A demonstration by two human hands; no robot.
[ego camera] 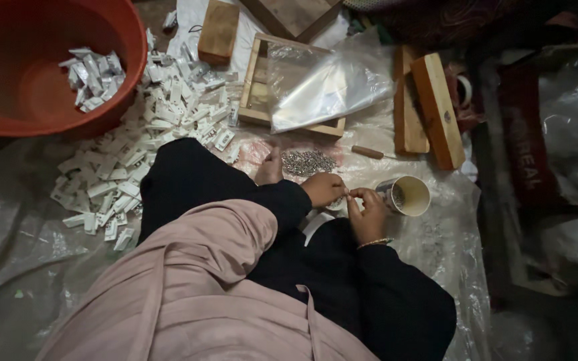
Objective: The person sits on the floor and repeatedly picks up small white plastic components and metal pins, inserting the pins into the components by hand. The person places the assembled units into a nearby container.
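Pinching something too small to make out, the left hand [322,188] and right hand [368,212] meet fingertip to fingertip at centre frame. Just beside the right hand, at 3 o'clock, stands a cup [406,196]. At 12 o'clock, a heap of small metal pieces [308,162] lies on the plastic sheet [446,234]. White packets [148,127] spread toward 10 o'clock, near a red tub [8,100].

left hand [324,188], right hand [368,212]: fingertips meeting | cup [406,196] beside | red tub [8,80] far left
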